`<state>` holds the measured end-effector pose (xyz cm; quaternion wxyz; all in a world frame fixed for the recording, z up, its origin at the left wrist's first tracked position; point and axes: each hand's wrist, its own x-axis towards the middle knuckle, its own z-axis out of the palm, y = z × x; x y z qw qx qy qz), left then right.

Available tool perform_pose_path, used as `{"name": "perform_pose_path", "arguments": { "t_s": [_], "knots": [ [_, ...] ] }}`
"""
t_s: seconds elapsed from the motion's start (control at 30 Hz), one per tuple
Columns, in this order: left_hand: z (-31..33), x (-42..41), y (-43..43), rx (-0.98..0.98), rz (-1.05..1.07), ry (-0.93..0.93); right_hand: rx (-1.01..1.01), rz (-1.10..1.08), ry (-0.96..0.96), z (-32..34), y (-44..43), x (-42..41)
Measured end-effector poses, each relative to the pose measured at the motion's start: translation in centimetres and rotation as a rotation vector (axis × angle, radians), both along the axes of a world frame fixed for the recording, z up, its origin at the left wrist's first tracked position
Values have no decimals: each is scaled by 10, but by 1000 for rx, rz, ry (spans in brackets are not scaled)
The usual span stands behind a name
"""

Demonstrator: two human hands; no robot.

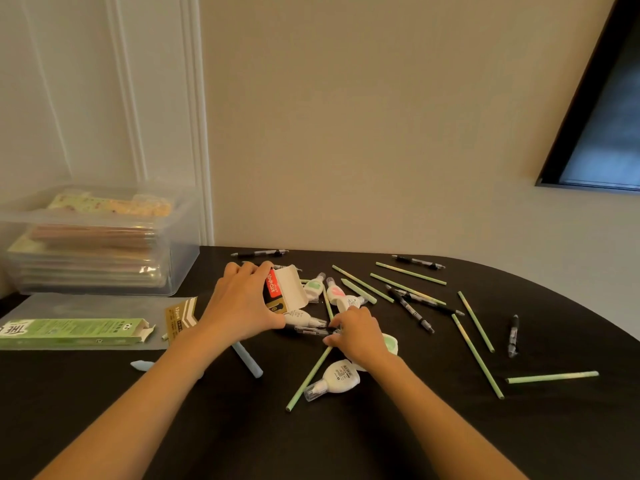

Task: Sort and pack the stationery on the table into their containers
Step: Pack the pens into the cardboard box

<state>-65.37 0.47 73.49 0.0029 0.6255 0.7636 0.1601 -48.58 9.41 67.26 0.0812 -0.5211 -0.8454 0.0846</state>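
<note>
Left hand (242, 299): curled round a small red, black and white box (282, 291). The thumb is under the near end and the fingers lie over the far side. The box is tilted, its white flap open and pointing right. It is held just above the middle of the table (381, 438), towards the far edge. The forearm comes in from the near left corner, with the back of the hand facing up.

Right hand (362, 336): palm down, fingers bent. The fingertips are pressed together on the right end of a black pen (311, 330), which lies flat just below the box. The forearm comes in from the near edge, right of centre.

Correctors: one (337, 375) lies near the right wrist. One (301, 318) sits between the box and the pen. Two more (313, 287) are just right of the box flap.

Pencils (478, 356): green, scattered over the right half of the table. One runs under the right hand.

Loose pens (412, 311): black, lying among the pencils and along the far edge.

Blue stick (247, 360): lies beneath the left wrist and is partly hidden by it.

Left edge: a green carton (76, 329) lies on its side on a clear sleeve (86, 303), its end flap open. Whether anything is inside cannot be told.

Far left corner: a clear bin (104, 237) holds stacked flat packs.
</note>
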Motion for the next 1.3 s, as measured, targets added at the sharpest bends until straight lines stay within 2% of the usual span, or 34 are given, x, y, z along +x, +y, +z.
{"name": "perform_pose_path", "arguments": {
  "t_s": [0.07, 0.13, 0.2, 0.3, 0.4, 0.47, 0.67, 0.83, 1.03, 1.17, 1.3],
  "knots": [
    [-1, -2, 2, -2, 13, 6, 26, 18, -3, -4, 4, -2],
    [-4, -5, 2, -10, 25, 8, -13, 42, 73, -4, 3, -2],
    [-7, -7, 1, -20, 36, 7, -94, 36, 280, 1, 1, 3],
    [-11, -9, 1, -51, 57, 4, -115, 19, 686, 15, -4, 18],
    [-11, -12, -1, -70, 107, -4, -173, -90, 1077, 34, -9, 33],
    [-11, -11, -1, -80, 114, -21, -202, -114, 1196, 45, -12, 39],
    [-7, 1, -3, -70, 21, -58, -154, 55, 1065, 58, -27, 33],
    [-2, 0, -12, -73, -14, -77, -116, 68, 1045, 65, -28, 33],
    [8, 23, -15, -54, -130, -48, -93, 233, 769, 64, -48, 19],
    [14, 33, -18, -50, -161, -17, 27, 183, 821, 63, -52, 22],
    [18, 41, -19, -41, -193, -9, 61, 169, 737, 58, -51, 26]
  ]
}}
